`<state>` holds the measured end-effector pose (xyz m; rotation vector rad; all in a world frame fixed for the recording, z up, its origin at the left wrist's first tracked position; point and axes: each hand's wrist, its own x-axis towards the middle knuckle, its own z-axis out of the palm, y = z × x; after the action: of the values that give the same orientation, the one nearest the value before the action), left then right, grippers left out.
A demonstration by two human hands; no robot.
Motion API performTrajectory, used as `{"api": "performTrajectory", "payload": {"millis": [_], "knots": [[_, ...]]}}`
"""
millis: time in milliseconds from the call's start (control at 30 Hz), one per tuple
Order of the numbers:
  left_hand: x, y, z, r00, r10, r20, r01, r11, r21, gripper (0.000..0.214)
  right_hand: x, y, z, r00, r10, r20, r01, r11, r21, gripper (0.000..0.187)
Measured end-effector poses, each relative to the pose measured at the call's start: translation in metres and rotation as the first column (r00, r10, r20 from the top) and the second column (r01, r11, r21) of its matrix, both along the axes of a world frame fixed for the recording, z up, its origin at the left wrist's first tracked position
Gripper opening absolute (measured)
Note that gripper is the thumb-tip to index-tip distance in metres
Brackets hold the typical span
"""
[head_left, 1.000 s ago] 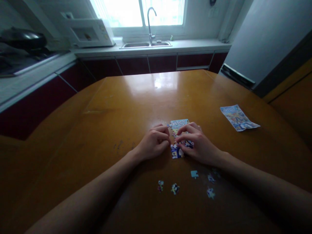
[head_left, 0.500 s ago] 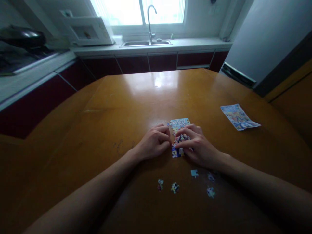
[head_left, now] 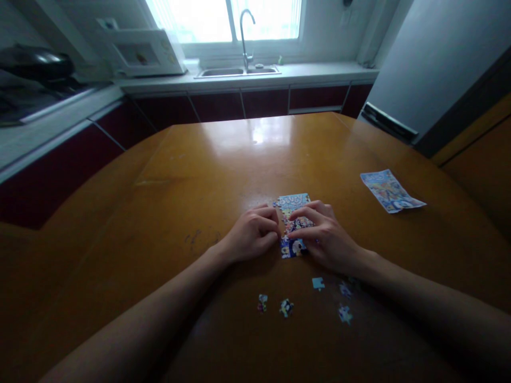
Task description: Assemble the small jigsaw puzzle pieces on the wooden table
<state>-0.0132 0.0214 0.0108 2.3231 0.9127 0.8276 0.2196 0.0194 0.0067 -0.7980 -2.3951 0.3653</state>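
Observation:
A small, partly assembled colourful jigsaw puzzle [head_left: 294, 204] lies on the orange wooden table [head_left: 223, 170]. My left hand [head_left: 251, 234] rests curled against the puzzle's left edge, fingertips pressed to it. My right hand [head_left: 325, 236] lies over the puzzle's right side, fingers bent and pressing down on its middle. Part of the puzzle is hidden under both hands. Several loose puzzle pieces lie nearer to me: one pale blue piece [head_left: 318, 283], two dark ones [head_left: 286, 307] [head_left: 262, 303] and others by my right forearm [head_left: 345, 314].
A printed picture sheet [head_left: 389, 190] lies on the table at the right. Beyond the table runs a counter with a sink and tap [head_left: 243, 50], a white microwave [head_left: 141, 53] and a dark pan [head_left: 38, 64] on the stove at left. A grey fridge [head_left: 431, 58] stands at right.
My right hand's fingers shifted slightly over the puzzle, pressing lower and then back toward its middle. My left hand stayed at the left edge.

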Motion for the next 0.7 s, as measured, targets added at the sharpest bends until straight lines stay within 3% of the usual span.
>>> {"api": "performTrajectory", "payload": {"millis": [333,533,700], "knots": [[0.0014,0.0012,0.0001,1.000,-0.014,-0.017,0.014,1.000,-0.001,0.027,-0.0007,-0.0001,-0.0011,0.995,0.019,0.096,-0.023,0.999,0.049,0.028],[-0.0001,0.0007,-0.0005,1.000,-0.001,0.008,0.001,1.000,0.003,0.026,0.0015,0.0009,0.0006,0.991,-0.125,-0.044,0.127,0.992,0.026,0.030],[-0.0013,0.0002,-0.0007,1.000,-0.017,0.003,0.016,1.000,0.008,0.027,0.0004,-0.0006,-0.0004,0.999,-0.050,0.003,0.050,0.998,0.031,0.029]]}}
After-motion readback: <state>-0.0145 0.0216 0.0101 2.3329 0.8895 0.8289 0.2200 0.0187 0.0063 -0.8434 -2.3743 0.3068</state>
